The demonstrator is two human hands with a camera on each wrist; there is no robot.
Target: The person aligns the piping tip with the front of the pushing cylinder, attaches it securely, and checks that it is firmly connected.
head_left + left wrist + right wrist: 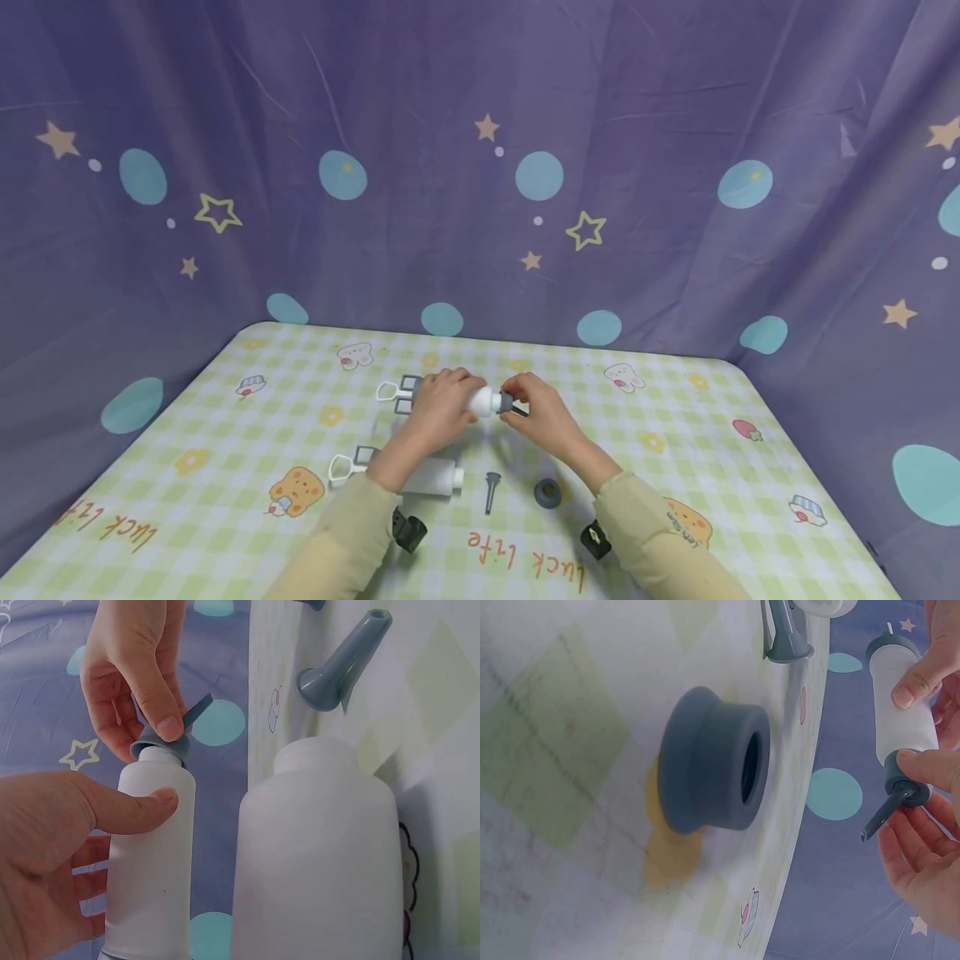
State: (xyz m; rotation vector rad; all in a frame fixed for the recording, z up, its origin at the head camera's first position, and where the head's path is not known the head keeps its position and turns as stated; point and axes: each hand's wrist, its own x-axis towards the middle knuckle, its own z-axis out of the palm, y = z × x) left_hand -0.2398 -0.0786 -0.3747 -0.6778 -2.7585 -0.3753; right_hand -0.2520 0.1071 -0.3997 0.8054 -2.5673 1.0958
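My left hand (442,404) grips the white barrel (150,862) of a syringe-like tube, its fingers and thumb wrapped around the side. A loop-ended plunger handle (387,391) sticks out to the left of that hand. At the other end my right hand (543,417) pinches a grey collar (892,772) on the barrel's neck between thumb and fingers. A thin grey nozzle (885,816) points out of the collar. Nearer the person lies a second white barrel (433,477) with its own loop handle (341,468); its neck carries no collar.
On the checked tablecloth (720,467) lie a loose grey nozzle (491,492) and a loose grey ring-shaped collar (547,493), both right of the second barrel. Behind the table hangs a purple curtain (420,242). Black wrist cameras (408,531) show below the forearms.
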